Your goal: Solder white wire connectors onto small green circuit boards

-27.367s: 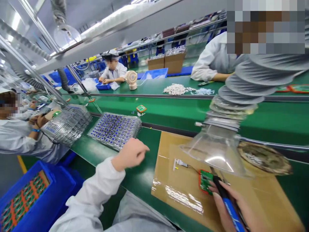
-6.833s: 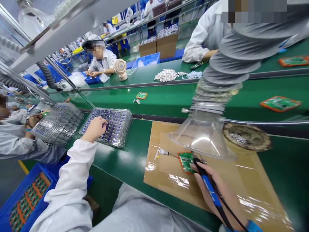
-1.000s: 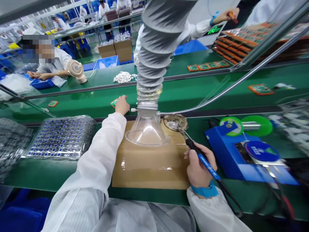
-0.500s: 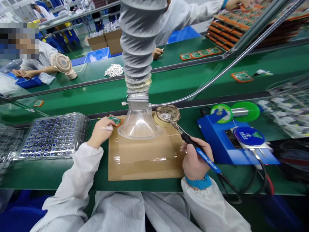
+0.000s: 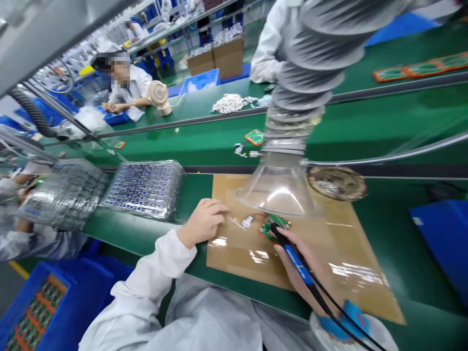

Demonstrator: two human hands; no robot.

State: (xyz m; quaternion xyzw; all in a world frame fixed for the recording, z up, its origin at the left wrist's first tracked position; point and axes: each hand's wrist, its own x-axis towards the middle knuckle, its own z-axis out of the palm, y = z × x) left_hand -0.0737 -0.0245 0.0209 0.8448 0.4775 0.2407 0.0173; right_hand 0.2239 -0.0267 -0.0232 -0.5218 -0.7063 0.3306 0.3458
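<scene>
My right hand (image 5: 303, 275) grips a blue and black soldering iron (image 5: 292, 256); its tip rests on a small green circuit board (image 5: 275, 225) lying on the brown cardboard mat (image 5: 343, 253). My left hand (image 5: 203, 222) rests on the mat's left edge with curled fingers, beside a small white connector (image 5: 247, 221) wired to the board. Whether its fingertips pinch anything is hidden. A clear fume funnel (image 5: 278, 187) on a grey ribbed hose (image 5: 310, 63) hangs just above the board.
A tin of brass cleaning wool (image 5: 336, 183) sits behind the mat. Stacked clear trays of blue parts (image 5: 144, 187) lie to the left. Another board (image 5: 254, 137) rides the green belt (image 5: 365, 136). A blue bin of boards (image 5: 34, 312) stands below left. Co-workers (image 5: 126, 85) sit opposite.
My left hand brought the board from the mat's far corner down under the funnel and let it go. My right hand moved the iron from the cleaning wool to the board.
</scene>
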